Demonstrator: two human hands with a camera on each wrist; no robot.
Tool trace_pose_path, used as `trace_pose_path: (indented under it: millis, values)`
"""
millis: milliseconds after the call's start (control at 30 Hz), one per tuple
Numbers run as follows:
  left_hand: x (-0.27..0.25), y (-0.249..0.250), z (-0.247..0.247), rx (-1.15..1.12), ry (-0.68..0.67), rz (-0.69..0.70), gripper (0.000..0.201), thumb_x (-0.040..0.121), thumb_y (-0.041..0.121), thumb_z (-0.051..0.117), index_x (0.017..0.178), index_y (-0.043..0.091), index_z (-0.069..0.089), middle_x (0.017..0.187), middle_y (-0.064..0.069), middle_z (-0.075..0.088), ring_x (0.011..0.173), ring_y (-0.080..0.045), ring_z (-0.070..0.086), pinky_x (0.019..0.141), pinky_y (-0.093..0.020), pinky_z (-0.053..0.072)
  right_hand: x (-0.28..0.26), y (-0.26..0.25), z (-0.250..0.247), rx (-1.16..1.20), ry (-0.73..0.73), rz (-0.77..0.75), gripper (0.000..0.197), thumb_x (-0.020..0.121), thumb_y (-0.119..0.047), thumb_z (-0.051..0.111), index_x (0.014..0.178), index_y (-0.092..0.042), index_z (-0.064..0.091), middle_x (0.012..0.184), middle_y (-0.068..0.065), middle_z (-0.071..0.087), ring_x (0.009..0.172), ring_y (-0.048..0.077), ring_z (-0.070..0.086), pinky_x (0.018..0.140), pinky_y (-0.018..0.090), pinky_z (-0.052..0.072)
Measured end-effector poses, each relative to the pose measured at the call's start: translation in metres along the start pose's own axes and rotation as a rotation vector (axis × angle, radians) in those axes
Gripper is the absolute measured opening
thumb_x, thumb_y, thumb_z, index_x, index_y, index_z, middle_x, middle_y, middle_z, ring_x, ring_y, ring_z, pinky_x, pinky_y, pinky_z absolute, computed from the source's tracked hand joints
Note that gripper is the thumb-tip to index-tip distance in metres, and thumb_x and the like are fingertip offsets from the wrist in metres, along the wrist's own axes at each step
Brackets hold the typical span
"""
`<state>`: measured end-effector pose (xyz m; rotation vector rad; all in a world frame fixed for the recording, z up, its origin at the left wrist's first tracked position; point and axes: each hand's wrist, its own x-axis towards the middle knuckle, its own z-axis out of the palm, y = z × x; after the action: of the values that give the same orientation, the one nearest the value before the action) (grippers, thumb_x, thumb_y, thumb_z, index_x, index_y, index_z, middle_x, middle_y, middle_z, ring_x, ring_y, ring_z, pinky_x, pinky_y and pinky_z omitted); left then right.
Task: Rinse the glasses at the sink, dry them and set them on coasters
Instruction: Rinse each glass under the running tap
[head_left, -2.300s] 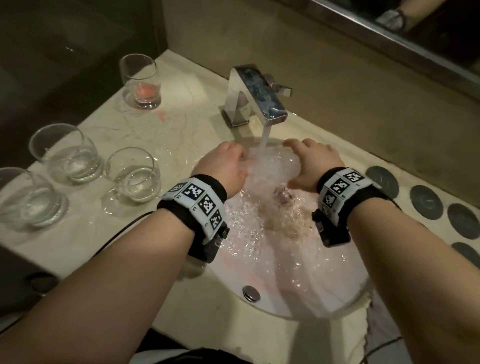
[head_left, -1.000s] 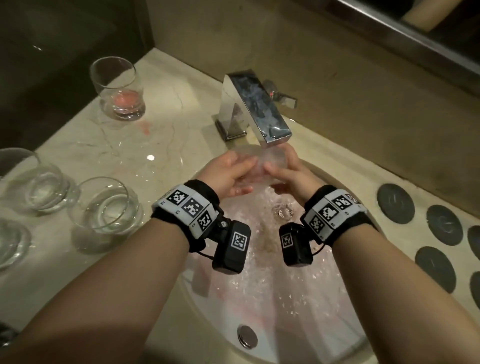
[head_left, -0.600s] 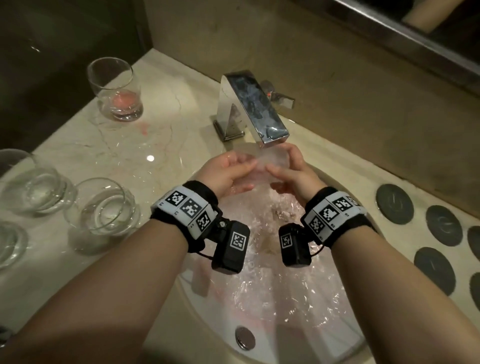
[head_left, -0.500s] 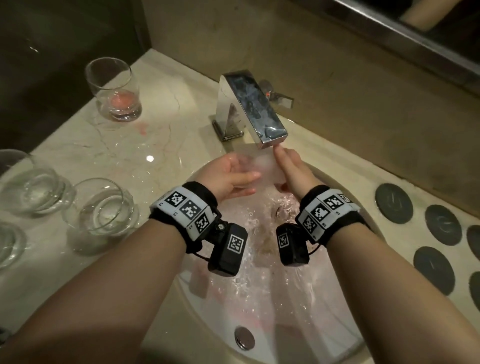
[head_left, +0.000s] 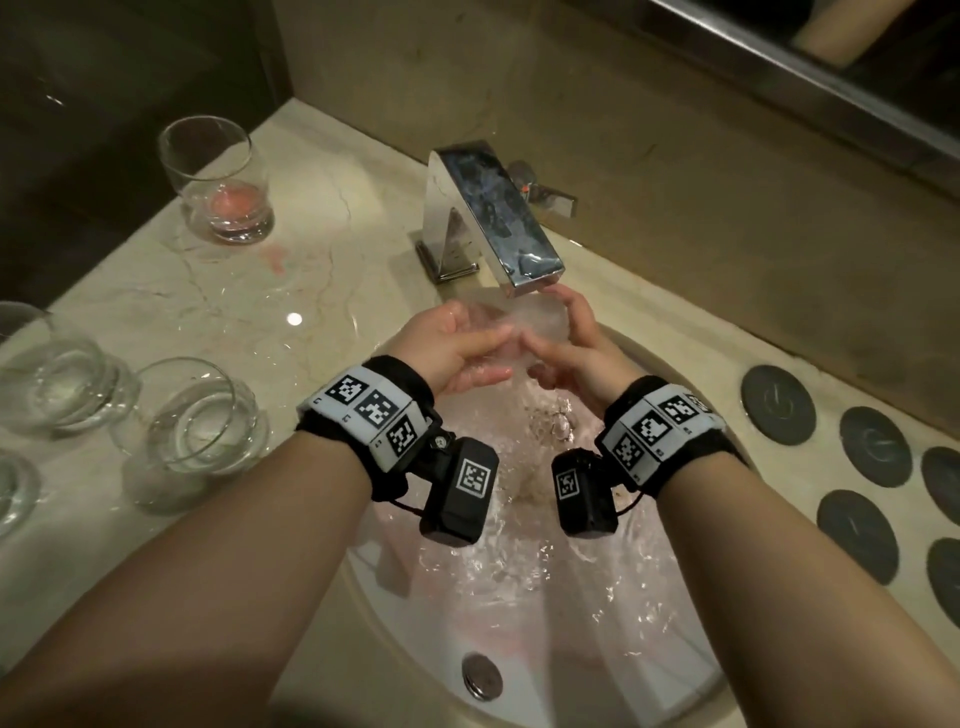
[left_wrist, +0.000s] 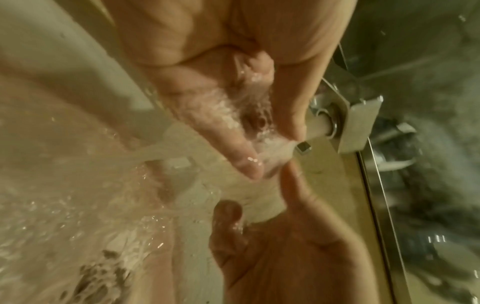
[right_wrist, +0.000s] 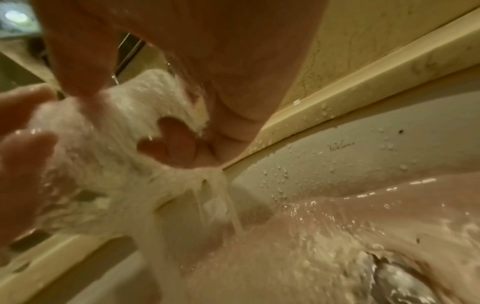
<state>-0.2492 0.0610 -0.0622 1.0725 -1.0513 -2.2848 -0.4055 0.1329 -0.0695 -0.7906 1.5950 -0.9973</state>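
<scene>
A clear glass (head_left: 537, 323) is held right under the spout of the chrome tap (head_left: 493, 218), and water runs over it into the white sink (head_left: 597, 649). My left hand (head_left: 462, 351) cups its near left side, thumb on top and fingers below. My right hand (head_left: 576, 345) wraps the far right side, fingers curled over it. In the left wrist view water streams across my left fingers (left_wrist: 233, 148). The right wrist view shows white foaming water (right_wrist: 116, 144) hiding most of the glass.
On the marble counter to the left stand a glass with pink liquid (head_left: 221, 192) and three clear glasses, the nearest (head_left: 189, 423) beside my left wrist. Several dark round coasters (head_left: 777, 404) lie in rows on the right. The drain (head_left: 482, 675) sits near the sink's front.
Both hands have risen from low in the basin to the spout with the glass. In the last half second my right fingers went from flat against the glass to curled over it.
</scene>
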Motion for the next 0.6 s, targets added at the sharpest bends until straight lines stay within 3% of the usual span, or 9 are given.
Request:
trace_pose_path:
  millis: [100, 167, 233, 333, 400, 467, 533, 600]
  values:
    - [-0.003, 0.0019, -0.0001, -0.008, -0.079, -0.012, 0.028, 0.085, 0.005, 0.062, 0.112, 0.013, 0.059, 0.109, -0.006, 0.07, 0.096, -0.016, 0.069, 0.075, -0.028, 0.058, -0.0023, -0.0038, -0.0013, -0.087, 0.058, -0.028, 0.045, 0.077, -0.042, 0.067, 0.114, -0.03, 0.044, 0.108, 0.005, 0.056, 0.073, 0.012, 0.054, 0.057, 0.019, 0.044]
    - [-0.0045, 0.0005, 0.0002, 0.024, -0.103, -0.024, 0.039, 0.084, 0.0, 0.061, 0.12, 0.015, 0.056, 0.111, -0.007, 0.068, 0.096, -0.018, 0.068, 0.075, -0.027, 0.058, -0.0031, -0.0066, 0.0007, -0.157, 0.107, -0.007, 0.047, 0.086, -0.055, 0.055, 0.118, -0.023, 0.044, 0.109, 0.004, 0.057, 0.083, 0.017, 0.06, 0.067, 0.025, 0.051]
    - [-0.0032, -0.0015, 0.0, 0.033, -0.079, -0.021, 0.044, 0.084, -0.002, 0.061, 0.125, 0.011, 0.051, 0.114, -0.013, 0.066, 0.095, -0.021, 0.069, 0.071, -0.024, 0.058, -0.0032, -0.0046, 0.0003, -0.143, 0.089, 0.018, 0.057, 0.082, -0.062, 0.052, 0.124, -0.023, 0.043, 0.109, 0.002, 0.058, 0.086, 0.021, 0.062, 0.073, 0.034, 0.052]
    - [-0.0021, -0.0009, 0.0002, 0.029, -0.059, -0.007, 0.038, 0.088, 0.004, 0.06, 0.124, 0.008, 0.053, 0.113, -0.012, 0.066, 0.096, -0.018, 0.069, 0.067, -0.02, 0.057, -0.0044, 0.001, -0.0042, -0.105, 0.032, 0.01, 0.059, 0.073, -0.045, 0.067, 0.126, -0.034, 0.043, 0.107, 0.005, 0.06, 0.074, 0.016, 0.056, 0.065, 0.028, 0.043]
    - [-0.0019, -0.0008, 0.0008, 0.048, -0.071, -0.011, 0.033, 0.088, 0.006, 0.06, 0.121, 0.011, 0.057, 0.107, -0.01, 0.069, 0.093, -0.017, 0.069, 0.069, -0.022, 0.057, -0.0072, -0.0016, -0.005, -0.097, 0.084, 0.001, 0.051, 0.078, -0.042, 0.07, 0.122, -0.03, 0.047, 0.11, 0.004, 0.058, 0.077, 0.015, 0.053, 0.064, 0.024, 0.041]
    - [-0.0027, -0.001, 0.0021, 0.127, -0.095, -0.023, 0.039, 0.086, 0.006, 0.063, 0.123, 0.013, 0.054, 0.109, -0.01, 0.068, 0.095, -0.019, 0.069, 0.074, -0.025, 0.058, -0.0078, -0.0058, -0.0039, -0.118, 0.171, 0.021, 0.045, 0.088, -0.052, 0.055, 0.122, -0.022, 0.049, 0.106, -0.003, 0.057, 0.084, 0.012, 0.056, 0.065, 0.022, 0.042]
    - [-0.0022, -0.0022, 0.0035, 0.203, -0.134, -0.024, 0.043, 0.083, 0.005, 0.066, 0.124, 0.01, 0.052, 0.111, -0.012, 0.068, 0.097, -0.021, 0.068, 0.077, -0.026, 0.058, -0.0064, -0.007, -0.0033, -0.142, 0.213, 0.061, 0.057, 0.089, -0.064, 0.039, 0.125, -0.021, 0.048, 0.108, -0.006, 0.058, 0.094, 0.015, 0.06, 0.072, 0.027, 0.048]
    - [-0.0016, -0.0015, 0.0047, 0.217, -0.109, 0.0, 0.038, 0.084, 0.006, 0.064, 0.121, 0.007, 0.054, 0.11, -0.01, 0.067, 0.094, -0.018, 0.068, 0.075, -0.023, 0.057, -0.0049, -0.0071, -0.0032, -0.087, 0.185, 0.056, 0.064, 0.086, -0.066, 0.044, 0.128, -0.018, 0.048, 0.112, 0.002, 0.062, 0.094, 0.022, 0.063, 0.073, 0.03, 0.05]
